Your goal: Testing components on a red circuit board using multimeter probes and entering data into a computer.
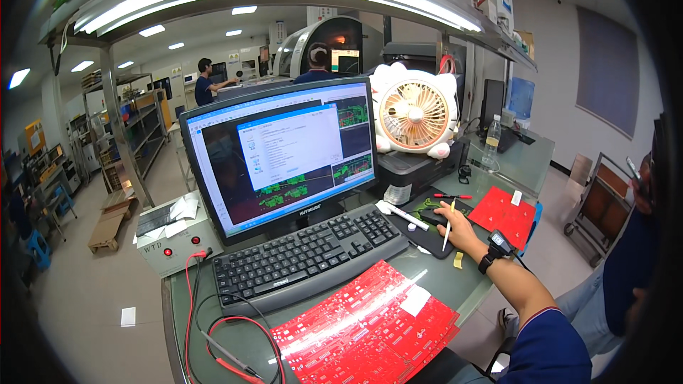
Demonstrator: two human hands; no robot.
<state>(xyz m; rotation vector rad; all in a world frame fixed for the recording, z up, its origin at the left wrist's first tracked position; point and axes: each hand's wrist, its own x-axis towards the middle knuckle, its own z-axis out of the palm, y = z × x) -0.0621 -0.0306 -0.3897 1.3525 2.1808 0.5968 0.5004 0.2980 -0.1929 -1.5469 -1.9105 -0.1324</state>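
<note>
- Right hand [455,224]: palm down, fingers curled forward, thin pale stick pinched between them.
- Right forearm: bare, reaching up-left from lower right; dark band at wrist, blue sleeve above elbow.
- Left hand: out of frame.

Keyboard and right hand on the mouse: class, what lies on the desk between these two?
In the head view, a white marker pen lies between the black keyboard and the right hand, partly on the dark mouse mat. The hand also holds a thin pale stick.

Bright red circuit board [366,327] with pale tracing up front, black keyboard [306,256] behind it, a second red board [511,217] at right, cream-and-orange fan [415,112], grey-green table [455,281], navy sleeve [548,348], and green-on-black patterns glowing on the monitor [281,153].
</note>
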